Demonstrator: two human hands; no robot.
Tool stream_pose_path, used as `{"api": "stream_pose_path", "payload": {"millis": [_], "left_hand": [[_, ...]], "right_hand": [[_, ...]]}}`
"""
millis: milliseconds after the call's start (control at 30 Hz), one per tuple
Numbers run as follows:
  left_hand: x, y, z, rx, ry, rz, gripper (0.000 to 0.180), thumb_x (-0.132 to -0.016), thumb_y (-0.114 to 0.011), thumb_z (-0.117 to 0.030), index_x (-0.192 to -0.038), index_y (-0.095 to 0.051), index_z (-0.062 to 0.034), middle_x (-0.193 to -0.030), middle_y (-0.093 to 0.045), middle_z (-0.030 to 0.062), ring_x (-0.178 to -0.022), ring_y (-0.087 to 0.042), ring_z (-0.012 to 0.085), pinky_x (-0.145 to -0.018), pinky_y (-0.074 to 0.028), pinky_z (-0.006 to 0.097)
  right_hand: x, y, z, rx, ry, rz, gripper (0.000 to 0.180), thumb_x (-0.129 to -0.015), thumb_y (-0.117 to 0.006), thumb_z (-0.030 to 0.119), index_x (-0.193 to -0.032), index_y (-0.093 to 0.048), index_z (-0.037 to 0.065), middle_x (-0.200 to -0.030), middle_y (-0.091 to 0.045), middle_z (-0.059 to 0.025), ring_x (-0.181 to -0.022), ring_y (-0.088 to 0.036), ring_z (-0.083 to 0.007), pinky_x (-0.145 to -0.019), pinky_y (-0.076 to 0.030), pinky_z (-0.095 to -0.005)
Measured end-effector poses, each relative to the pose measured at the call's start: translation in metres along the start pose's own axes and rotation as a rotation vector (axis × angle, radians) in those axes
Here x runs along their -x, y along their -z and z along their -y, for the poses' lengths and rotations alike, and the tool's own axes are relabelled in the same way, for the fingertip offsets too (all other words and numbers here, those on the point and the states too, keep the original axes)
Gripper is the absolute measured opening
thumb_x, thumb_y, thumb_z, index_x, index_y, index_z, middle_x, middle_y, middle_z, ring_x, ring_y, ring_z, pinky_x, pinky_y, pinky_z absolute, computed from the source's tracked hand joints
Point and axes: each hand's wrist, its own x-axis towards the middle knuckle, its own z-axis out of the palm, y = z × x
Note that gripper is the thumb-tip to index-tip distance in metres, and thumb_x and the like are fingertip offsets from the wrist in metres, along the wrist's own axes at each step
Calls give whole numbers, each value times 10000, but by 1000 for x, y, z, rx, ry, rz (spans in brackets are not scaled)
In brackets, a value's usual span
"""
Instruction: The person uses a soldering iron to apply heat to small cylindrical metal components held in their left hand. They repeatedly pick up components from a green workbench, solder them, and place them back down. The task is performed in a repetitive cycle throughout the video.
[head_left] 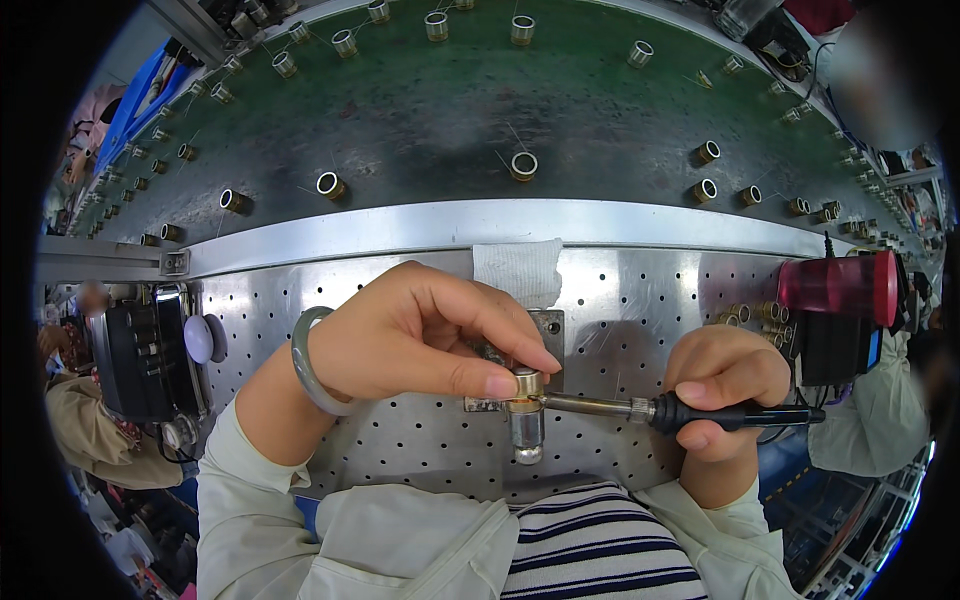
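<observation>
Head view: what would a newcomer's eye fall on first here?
Probably the centre, where the left hand grips a small metal ring at the top of an upright-looking metal cylinder, and the right hand brings the tip of a black-handled soldering iron to it from the right. Next, the dark green belt arching across the top, dotted with similar rings, and the translucent red container at right.
</observation>
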Motion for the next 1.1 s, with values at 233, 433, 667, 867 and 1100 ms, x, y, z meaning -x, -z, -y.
{"api": "stream_pose_path", "payload": {"millis": [233,433,667,867,1100], "left_hand": [[-1,-8,-9,-25,57,-40,337,-678,-715,111,-1006,-648,83,-1030,-612,203,-912,-632,207,-796,-542,246],[-3,-4,-4,-86,62,-51,377,-663,-744,75,-1026,-642,81,-1034,-614,186,-916,-632,207,-781,-540,240],[-4,-3,-5,13,64,-48,335,-666,-741,74,-990,-657,62,-1052,-608,193,-881,-635,206,-760,-540,246],[-5,-10,3,30,-126,-118,259,-653,-719,135,-896,-671,60,-986,-599,190,-863,-632,227,-772,-541,280],[-6,-14,3,-39,-161,-118,228,-632,-745,116,-821,-692,-1,-953,-598,178,-834,-611,205,-756,-518,275]], "right_hand": [[0,3,3,46,12,14,229,-638,-763,-3,-797,-602,-43,-616,-580,-124,-478,-557,-199,-442,-427,-257],[9,6,3,-27,-4,-130,213,-672,-724,-11,-827,-582,-48,-629,-574,-122,-464,-523,-184,-444,-413,-263],[12,-1,2,-122,-53,-198,234,-688,-725,-16,-863,-574,-51,-644,-583,-125,-484,-535,-177,-459,-420,-261],[11,-2,2,-125,-85,-162,246,-668,-748,-12,-857,-597,-57,-665,-602,-145,-499,-560,-190,-470,-429,-253],[11,1,3,-64,-85,-112,264,-655,-765,2,-851,-599,-60,-650,-598,-139,-499,-566,-191,-470,-438,-249]]}}
